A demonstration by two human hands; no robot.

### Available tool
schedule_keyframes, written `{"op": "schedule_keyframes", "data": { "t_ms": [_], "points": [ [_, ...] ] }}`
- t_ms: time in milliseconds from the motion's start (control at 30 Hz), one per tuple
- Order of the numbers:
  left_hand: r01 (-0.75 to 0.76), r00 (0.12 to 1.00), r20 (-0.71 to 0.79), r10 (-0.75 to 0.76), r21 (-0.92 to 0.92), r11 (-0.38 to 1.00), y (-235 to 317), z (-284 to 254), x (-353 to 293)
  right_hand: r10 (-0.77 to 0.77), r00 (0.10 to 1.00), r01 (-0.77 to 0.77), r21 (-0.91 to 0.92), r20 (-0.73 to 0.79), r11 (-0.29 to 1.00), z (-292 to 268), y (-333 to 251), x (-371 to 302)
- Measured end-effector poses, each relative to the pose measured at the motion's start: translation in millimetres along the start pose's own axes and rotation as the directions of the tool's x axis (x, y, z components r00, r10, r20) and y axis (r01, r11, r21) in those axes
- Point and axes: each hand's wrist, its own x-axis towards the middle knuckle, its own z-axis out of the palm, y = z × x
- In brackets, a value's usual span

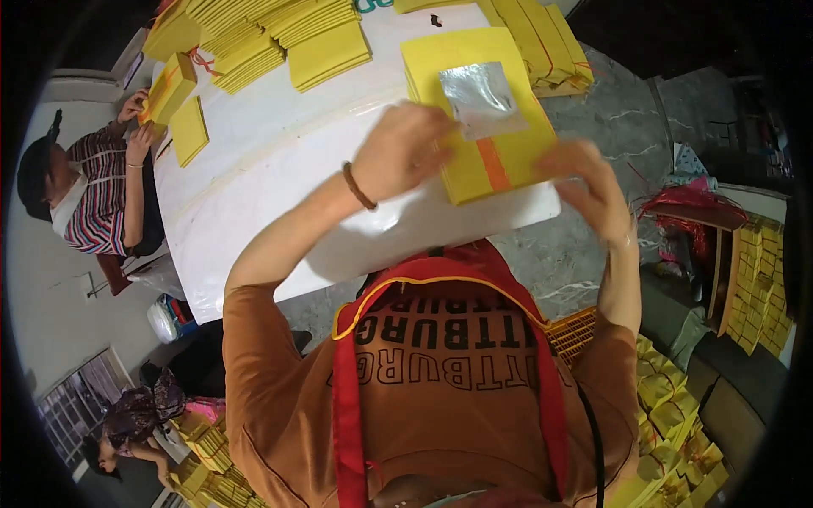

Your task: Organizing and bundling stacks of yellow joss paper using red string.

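A stack of yellow paper sheets lies near the right end of the white table, its top sheet carrying an orange stripe. A square of shiny silver foil rests on that top sheet. My left hand, smeared by motion, hovers at the stack's left side, close to the foil's lower left corner; its curled fingers are too blurred to show whether they hold anything. At the stack's right edge is my right hand, also blurred, thumb and fingers apart with nothing visible between them.
Folded yellow bundles cover the table's far left. More yellow packs stand behind the stack. A co-worker handles a yellow packet at the left edge. Yellow pieces pile up at lower right, beside an orange crate.
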Motion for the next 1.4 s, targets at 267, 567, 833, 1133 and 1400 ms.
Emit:
{"op": "schedule_keyframes", "data": {
  "t_ms": [267, 567, 833, 1133, 1400],
  "points": [
    [-0.088, 0.984, 0.169, 0.065, 0.131, 0.987, 46, 17, -2, 0.055, 0.996, -0.038, 0.238, -0.064, 0.97, 28, 65, 10],
    [-0.038, 0.986, 0.166, 0.019, 0.113, 0.993, 46, 20, 7, 0.066, 0.994, -0.016, 0.459, -0.092, 0.888, 34, 78, 10],
    [0.174, 0.959, 0.244, -0.145, -0.103, 0.979, 36, 13, 22, 0.147, 0.984, -0.079, 0.507, -0.095, 0.858, 34, 75, 16],
    [0.539, 0.825, 0.373, -0.424, -0.297, 0.788, 28, 15, 22, 0.109, 0.99, -0.051, 0.483, -0.092, 0.874, 33, 75, 15],
    [0.639, 0.764, 0.445, -0.466, -0.43, 0.638, 19, 20, 20, 0.048, 0.994, 0.003, 0.459, -0.099, 0.888, 31, 77, 12]
  ]
}}
